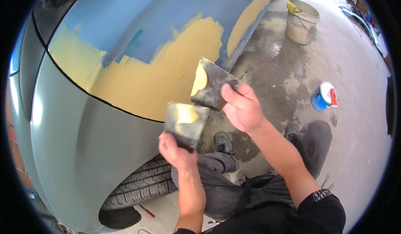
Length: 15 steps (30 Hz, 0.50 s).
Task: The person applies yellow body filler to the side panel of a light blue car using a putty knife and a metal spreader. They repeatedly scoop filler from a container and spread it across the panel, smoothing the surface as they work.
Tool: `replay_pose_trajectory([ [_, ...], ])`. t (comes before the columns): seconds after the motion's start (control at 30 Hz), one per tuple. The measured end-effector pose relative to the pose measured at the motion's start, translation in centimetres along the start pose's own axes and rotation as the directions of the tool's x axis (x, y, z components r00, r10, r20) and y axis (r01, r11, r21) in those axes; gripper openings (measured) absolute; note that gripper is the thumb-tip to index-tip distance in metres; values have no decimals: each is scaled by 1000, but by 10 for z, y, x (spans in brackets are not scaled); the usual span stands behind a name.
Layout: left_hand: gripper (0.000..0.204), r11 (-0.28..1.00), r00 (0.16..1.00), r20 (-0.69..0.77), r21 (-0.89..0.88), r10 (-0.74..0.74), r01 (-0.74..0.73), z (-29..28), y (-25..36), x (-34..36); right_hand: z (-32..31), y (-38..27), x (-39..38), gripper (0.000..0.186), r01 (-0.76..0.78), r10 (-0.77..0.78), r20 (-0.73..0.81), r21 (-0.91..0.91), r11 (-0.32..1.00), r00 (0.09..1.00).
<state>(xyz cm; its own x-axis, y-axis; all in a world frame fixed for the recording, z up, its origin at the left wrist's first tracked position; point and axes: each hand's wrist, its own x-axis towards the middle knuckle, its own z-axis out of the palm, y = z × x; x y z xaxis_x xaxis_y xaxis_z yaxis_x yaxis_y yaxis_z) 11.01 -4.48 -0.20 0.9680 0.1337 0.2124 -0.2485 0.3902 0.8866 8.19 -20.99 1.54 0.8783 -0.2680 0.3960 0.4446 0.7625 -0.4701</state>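
In my left hand (177,152) is a flat, square, dark spreader (190,131), smeared with pale yellow body filler and blurred by motion. My right hand (242,106) grips a second dark spreader (215,86), with a thick yellow strip of filler along its left edge. Both spreaders are held close together, the right one higher. Just beyond them is a blue car door (138,17), broadly coated with yellow filler (146,88) over its lower part. Fingers of both hands are closed, thumbs on the upper faces.
A grey-green fender (83,121) and a tire (142,184) lie to the left. A dirty white bucket (298,29) with a yellow cloth (293,7) stands on the wet concrete floor at the far right. Nearer is a blue can (321,98) with a red-and-white item on it.
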Motion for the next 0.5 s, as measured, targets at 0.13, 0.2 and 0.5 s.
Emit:
replay_pose_trajectory([
  [0.13,43,992,988,155,-125,4,15,9,-4,-7,9,-26,-12,31,-65,165,93,-651,756,982],
  [0.2,42,994,999,48,-105,-13,18,9,-5,-8,7,-33,-15,28,-74,224,44,-866,495,974],
  [0.5,40,939,960,85,203,265,-277,5,-13,-16,21,-27,-28,46,411,-178,444,-891,-195,878],
])
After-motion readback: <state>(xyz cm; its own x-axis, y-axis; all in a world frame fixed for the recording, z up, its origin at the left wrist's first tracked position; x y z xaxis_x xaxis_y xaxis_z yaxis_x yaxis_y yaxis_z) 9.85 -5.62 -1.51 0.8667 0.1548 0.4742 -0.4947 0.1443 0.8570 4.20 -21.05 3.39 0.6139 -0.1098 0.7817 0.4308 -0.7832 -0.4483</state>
